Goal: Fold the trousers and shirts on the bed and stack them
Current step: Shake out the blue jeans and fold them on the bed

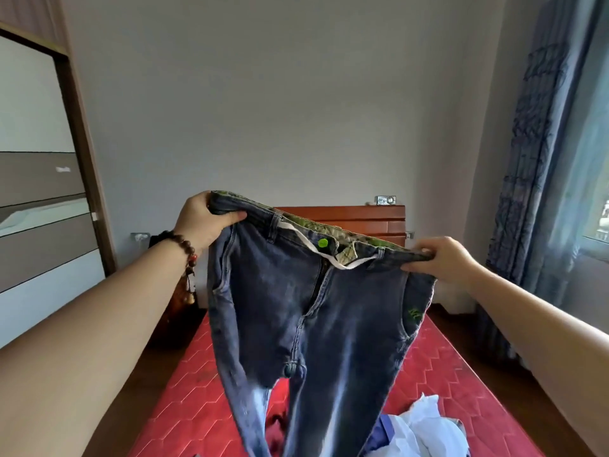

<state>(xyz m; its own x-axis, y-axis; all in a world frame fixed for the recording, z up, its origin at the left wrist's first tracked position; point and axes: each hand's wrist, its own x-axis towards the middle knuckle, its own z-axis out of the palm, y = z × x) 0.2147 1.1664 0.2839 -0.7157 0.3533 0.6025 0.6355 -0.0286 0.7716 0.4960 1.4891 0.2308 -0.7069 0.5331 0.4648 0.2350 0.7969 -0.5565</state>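
My left hand (206, 222) is clenched around one end of the waistband of the dark blue jeans (306, 311), fingers curled over the bunched denim, a wooden bead bracelet (184, 250) on that wrist. My right hand (438, 258) pinches the other end of the waistband between thumb and fingers. Between the two grips the waistband sags a little, showing a green patterned lining, a green button and a white drawstring loop across the fly.

The jeans hang in the air, front toward me, legs dropping out of the bottom of the view above the bed (461, 374). They block most of my sight of the red quilted mattress; I see it only to either side of them. Just beside the jeans' right leg, low down, lies a crumpled heap of white and blue clothing (425, 430). Between the legs a scrap of dark red fabric (275, 423) shows; I cannot tell what garment it is.

Behind the jeans stands the wooden headboard (362, 219), partly hidden by the waistband, against a plain grey wall. Left of the jeans is a wardrobe (43, 192) with pale and grey panels. Right of them hang grey-blue curtains (534, 159) beside a window.
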